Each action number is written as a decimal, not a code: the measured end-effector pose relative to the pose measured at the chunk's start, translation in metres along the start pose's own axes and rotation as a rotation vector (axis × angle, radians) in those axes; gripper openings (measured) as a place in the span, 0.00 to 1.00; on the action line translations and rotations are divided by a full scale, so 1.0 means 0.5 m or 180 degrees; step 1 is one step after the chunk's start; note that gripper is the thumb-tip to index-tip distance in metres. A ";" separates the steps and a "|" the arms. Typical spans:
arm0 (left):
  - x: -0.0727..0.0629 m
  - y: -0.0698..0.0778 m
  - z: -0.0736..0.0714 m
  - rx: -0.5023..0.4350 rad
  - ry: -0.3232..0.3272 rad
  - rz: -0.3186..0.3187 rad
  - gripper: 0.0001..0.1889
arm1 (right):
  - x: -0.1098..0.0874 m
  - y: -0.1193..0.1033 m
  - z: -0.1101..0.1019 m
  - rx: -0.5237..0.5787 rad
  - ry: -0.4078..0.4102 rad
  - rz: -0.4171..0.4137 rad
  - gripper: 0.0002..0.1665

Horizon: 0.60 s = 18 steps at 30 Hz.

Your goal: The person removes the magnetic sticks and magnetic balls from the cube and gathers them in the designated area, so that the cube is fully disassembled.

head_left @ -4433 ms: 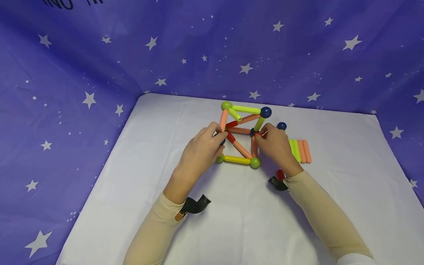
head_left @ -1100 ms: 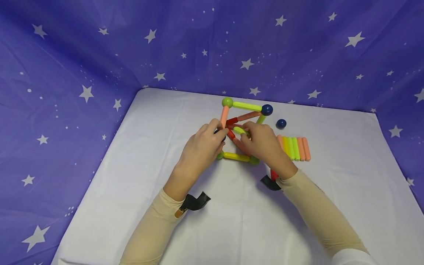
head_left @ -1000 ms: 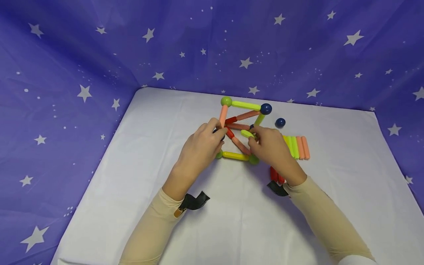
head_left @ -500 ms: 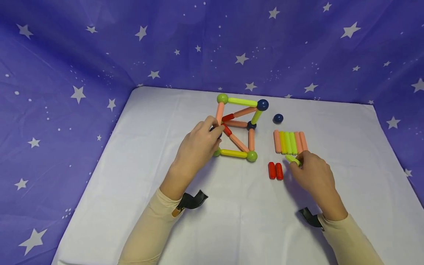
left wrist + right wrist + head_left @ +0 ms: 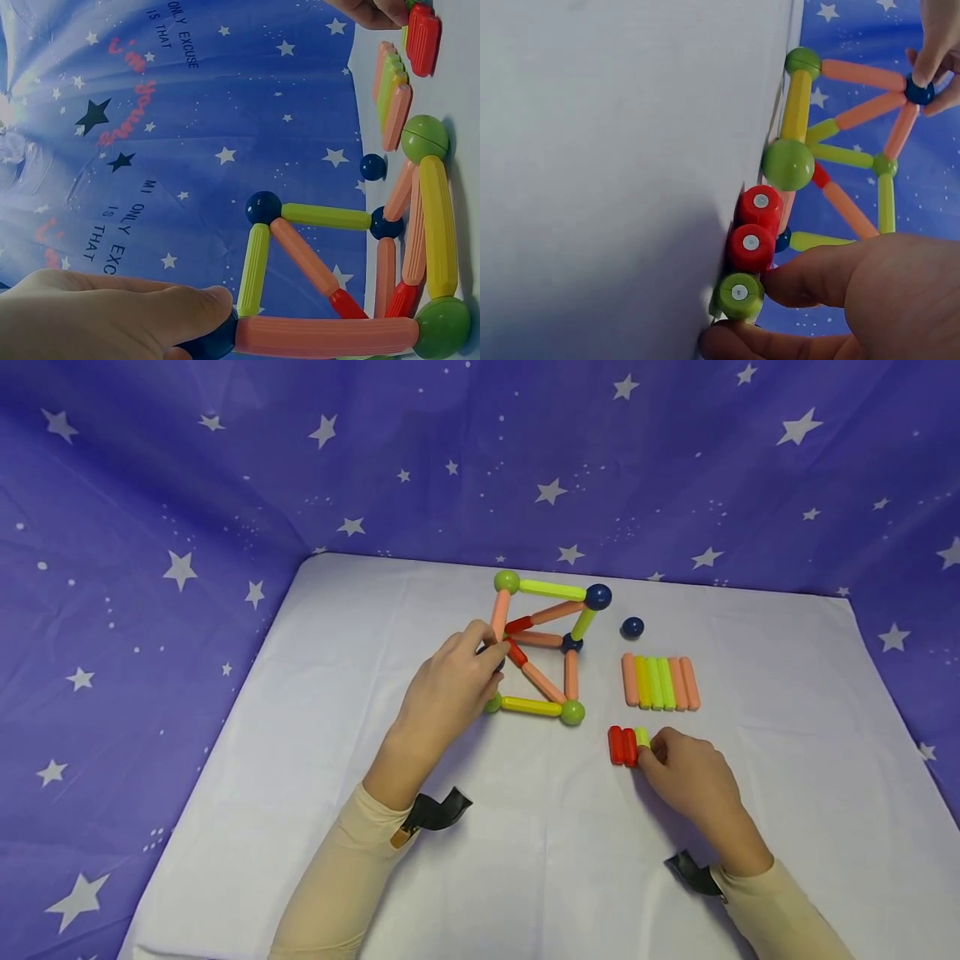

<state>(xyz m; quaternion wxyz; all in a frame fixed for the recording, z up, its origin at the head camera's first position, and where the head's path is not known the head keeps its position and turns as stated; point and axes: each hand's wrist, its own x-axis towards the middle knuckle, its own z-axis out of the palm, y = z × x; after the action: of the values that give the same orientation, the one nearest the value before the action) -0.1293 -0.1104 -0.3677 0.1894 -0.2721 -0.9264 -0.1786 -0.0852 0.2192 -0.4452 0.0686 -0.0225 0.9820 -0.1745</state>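
Note:
My left hand (image 5: 450, 693) pinches a dark blue ball (image 5: 212, 339) at a raised near corner of a frame of magnetic rods and balls. Salmon, lime and yellow rods, red short rods, and green and blue balls make up this frame (image 5: 531, 706). Off to the right, my right hand (image 5: 693, 772) pinches a short lime rod (image 5: 739, 295) between thumb and finger. The lime rod lies alongside two short red rods (image 5: 622, 746) on the white cloth. Part of the frame is hidden behind my left hand in the head view.
Behind the short rods lies a row of longer rods (image 5: 660, 683) in salmon, yellow and lime. A loose blue ball (image 5: 632, 627) sits beyond that row. A purple starry curtain (image 5: 480, 468) borders the white-covered table (image 5: 525, 860) at the back and sides.
My right hand has left the frame with the short lime rod, which earlier stuck out from the far green ball, and brought it beside the red rods. My left hand keeps its hold.

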 end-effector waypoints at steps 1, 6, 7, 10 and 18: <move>0.000 -0.001 -0.001 -0.0022 0.0003 0.0007 0.15 | 0.000 -0.002 0.000 -0.0016 -0.0001 -0.0001 0.13; 0.001 -0.006 0.000 -0.0143 0.0003 0.0024 0.15 | 0.003 -0.009 -0.004 -0.0064 0.0013 0.0021 0.16; 0.001 -0.007 0.000 -0.0148 0.0003 0.0022 0.15 | 0.005 -0.012 -0.007 -0.0068 0.0025 0.0014 0.17; 0.001 -0.008 0.000 -0.0167 0.0002 0.0019 0.15 | 0.017 -0.026 -0.021 -0.0093 0.0086 -0.0044 0.20; 0.003 -0.011 -0.001 -0.0226 -0.0050 0.0006 0.15 | 0.076 -0.073 -0.066 -0.0056 0.0376 -0.0370 0.18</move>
<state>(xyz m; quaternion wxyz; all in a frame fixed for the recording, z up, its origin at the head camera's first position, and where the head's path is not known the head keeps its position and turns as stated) -0.1332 -0.1141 -0.3681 0.1725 -0.2809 -0.9207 -0.2090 -0.1266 0.1934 -0.4067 0.0002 -0.0697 0.9829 -0.1705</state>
